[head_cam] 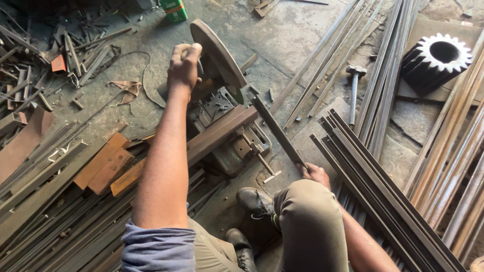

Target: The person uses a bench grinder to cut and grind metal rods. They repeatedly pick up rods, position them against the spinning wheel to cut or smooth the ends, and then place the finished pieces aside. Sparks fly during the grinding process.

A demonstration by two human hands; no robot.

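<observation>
A chop saw stands on the floor in front of me, its round abrasive disc raised and tilted. My left hand is closed around the saw's handle, beside the disc. A long dark steel strip lies in the saw's vise and runs back toward my knee. My right hand grips the near end of that strip, just above my knee. My two dark shoes rest on the floor below the saw.
Rusty offcuts and flat bars pile up at the left. Long steel strips lie in bundles at the right. A hammer lies among rods, a large gear sits at the upper right, a green box at the top.
</observation>
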